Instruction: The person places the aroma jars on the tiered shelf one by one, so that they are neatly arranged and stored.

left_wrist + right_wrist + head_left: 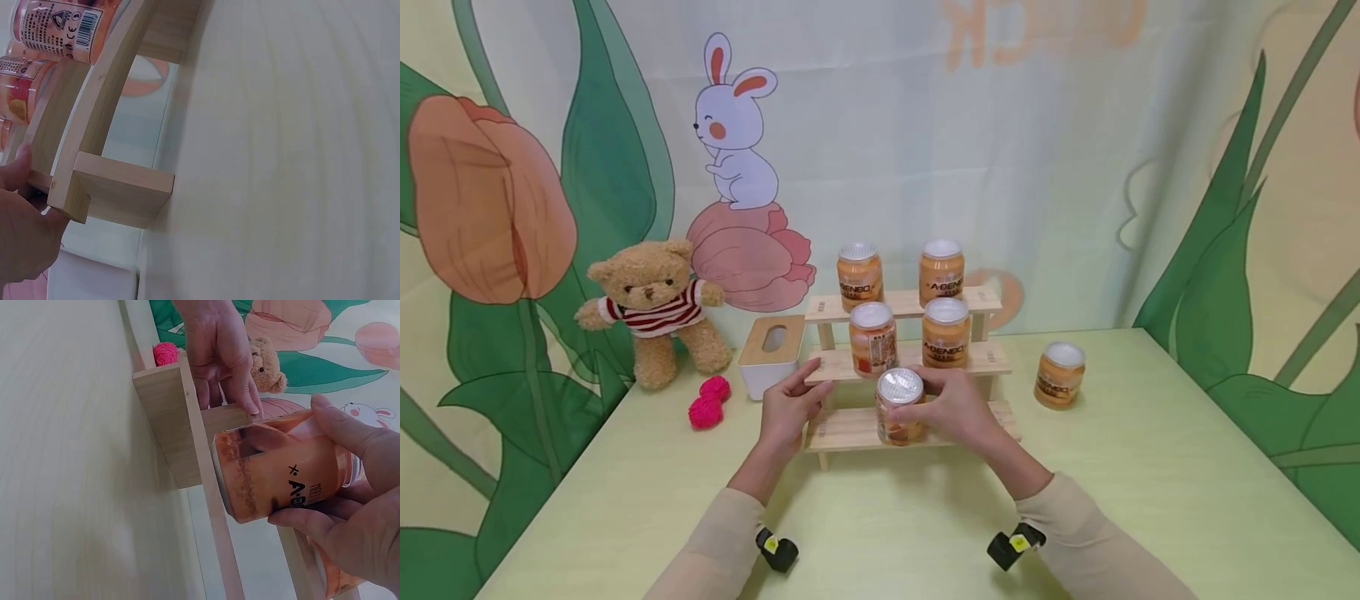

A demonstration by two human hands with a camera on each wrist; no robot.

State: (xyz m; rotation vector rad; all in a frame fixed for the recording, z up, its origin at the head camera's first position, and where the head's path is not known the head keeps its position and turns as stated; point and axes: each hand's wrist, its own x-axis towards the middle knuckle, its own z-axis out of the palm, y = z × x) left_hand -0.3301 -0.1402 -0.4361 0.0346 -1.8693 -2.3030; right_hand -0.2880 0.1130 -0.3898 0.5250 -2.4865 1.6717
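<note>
A three-tier wooden stand (842, 429) stands on the table. My right hand (958, 408) grips an orange can (895, 425) with a silvery lid, thumb on one side and fingers on the other, at the lowest tier. The right wrist view shows this can (269, 475) upright relative to the tier; whether its base touches the board I cannot tell. My left hand (786, 412) holds the left end of the middle tier, with fingertips over the board (69, 181). Two like cans sit on the middle tier, one of them (874, 342) at the left, and two on the top tier (823, 308).
Another orange can (1060, 377) stands on the table right of the stand. To the left are a tissue box (771, 358) with a wooden lid, pink yarn balls (707, 408) and a teddy bear (655, 312). A printed curtain (880, 150) hangs behind.
</note>
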